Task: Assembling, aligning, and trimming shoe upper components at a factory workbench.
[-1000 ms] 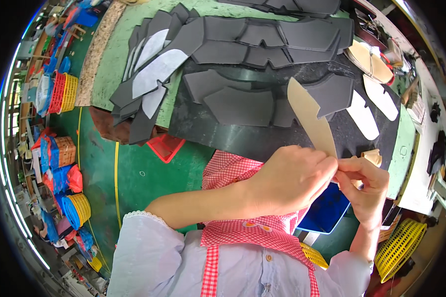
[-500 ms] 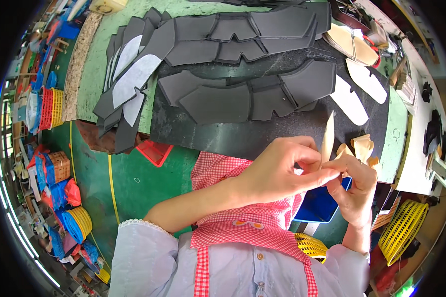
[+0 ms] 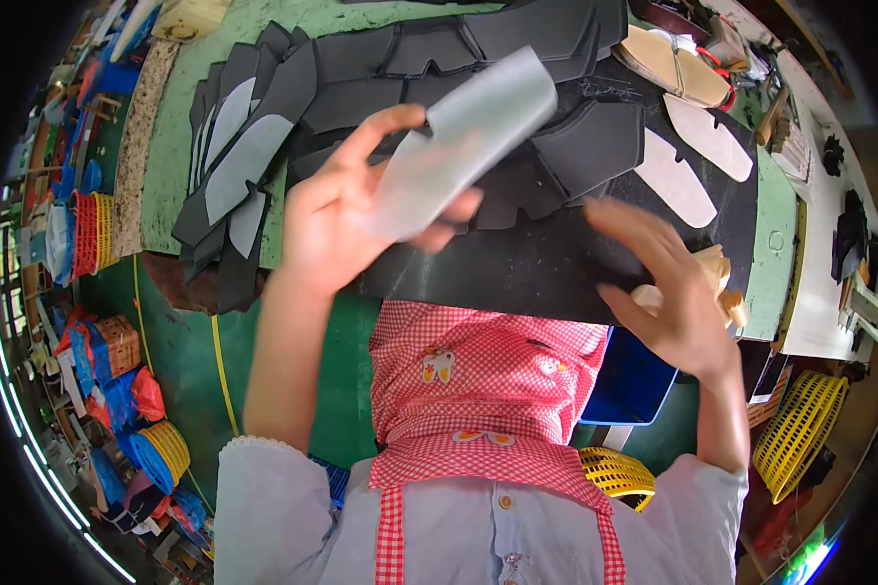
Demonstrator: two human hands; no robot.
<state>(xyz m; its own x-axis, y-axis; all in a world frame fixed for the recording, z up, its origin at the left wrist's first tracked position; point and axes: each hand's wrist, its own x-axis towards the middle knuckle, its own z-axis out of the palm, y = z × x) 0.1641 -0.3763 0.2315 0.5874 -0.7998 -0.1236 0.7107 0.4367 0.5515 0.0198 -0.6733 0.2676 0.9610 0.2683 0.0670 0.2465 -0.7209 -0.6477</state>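
Note:
My left hand [image 3: 337, 219] is raised over the front of the table, its fingers and thumb around a pale, notched, rounded piece [image 3: 478, 136] that is tilted and somewhat blurred. My right hand [image 3: 678, 292] hovers to the right of it, fingers spread and holding nothing, close to curled beige strips [image 3: 722, 283]. Behind the pale piece, dark grey cut panels [image 3: 590, 151] lie on a black board [image 3: 517, 258], partly hidden by my left hand. Two white notched pieces, the nearer one [image 3: 678, 185] and the farther one [image 3: 709, 136], rest right of the panels.
Fanned dark panels with white patches [image 3: 249, 175] lie at the left on the green tabletop [image 3: 166, 195]. A bound beige stack [image 3: 668, 68] sits at the far right. Below the table edge are a blue bin [image 3: 634, 380] and yellow baskets [image 3: 800, 434].
My hands have parted. The left swung up and left and now holds the pale notched piece flat side showing; earlier it was seen edge-on between both hands. My right hand has opened.

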